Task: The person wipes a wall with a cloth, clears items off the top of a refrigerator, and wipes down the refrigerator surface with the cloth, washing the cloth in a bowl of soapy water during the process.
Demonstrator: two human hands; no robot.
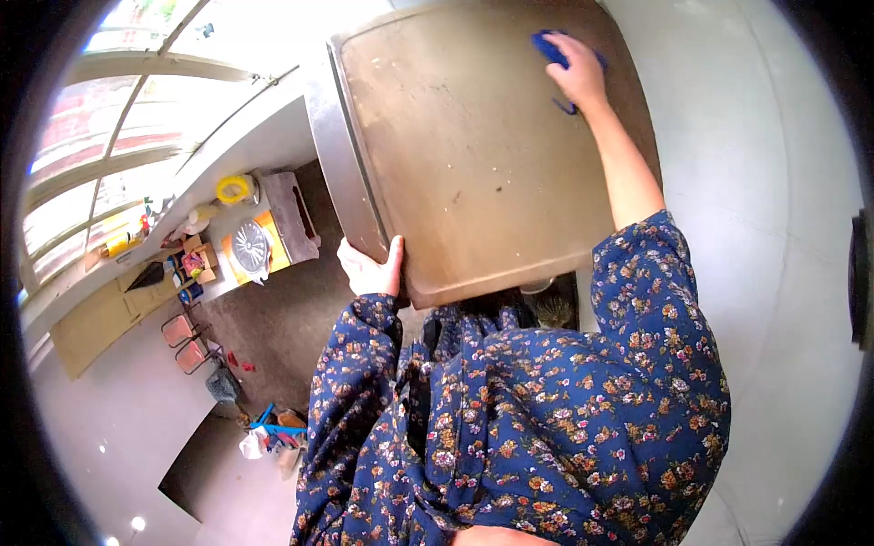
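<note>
A tall box-shaped appliance, apparently a refrigerator (482, 182), stands before me with its brownish, dusty top showing. Along its left side runs a grey metallic door edge (344, 150). My left hand (371, 269) grips the near corner of that door, thumb up on one side and fingers on the other. Far out on the top's right part, my right hand (578, 77) presses down on a bunched blue cloth (544, 43). Part of the cloth is hidden under the fingers. Small crumbs and dark specks lie scattered across the top.
On the left, beneath a barred window (118, 136), a ledge holds a yellow tape roll (233, 189), a round metal rack (250, 246) and small boxes. A dustpan (222, 382) and assorted items lie on the floor. A pale wall (728, 200) rises close on the right.
</note>
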